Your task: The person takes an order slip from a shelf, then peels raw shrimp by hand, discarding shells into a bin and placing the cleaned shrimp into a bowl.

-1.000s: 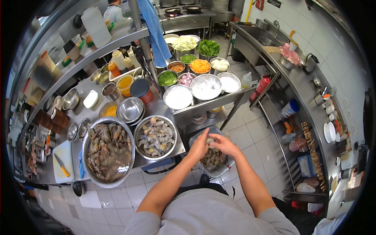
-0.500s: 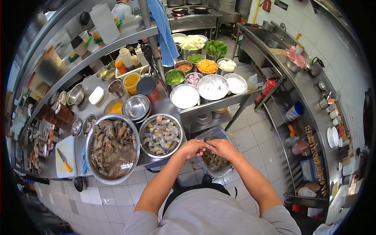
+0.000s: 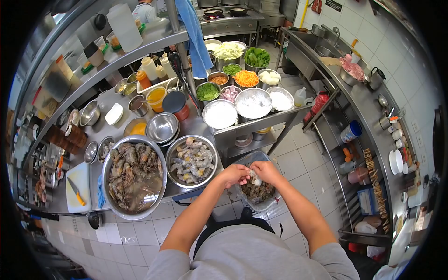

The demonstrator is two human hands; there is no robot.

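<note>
Our right hand (image 3: 264,172) is pinched on a pale shrimp (image 3: 255,180) over the tub (image 3: 254,157); our left hand (image 3: 234,176) meets it with curled fingers, though we cannot tell whether they grip. In this head view, the bowl (image 3: 191,185) of shelled pieces (image 3: 191,161) sits left of the tub, the basin (image 3: 134,215) farther left. We judge shelling to be in hand; the next move calls for a light, steady pinch above the tub.

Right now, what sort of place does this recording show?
Probably a commercial kitchen: a steel stove with pans, ready-shredded carrot, and shrimp heaped in a large metal bowl.
</note>
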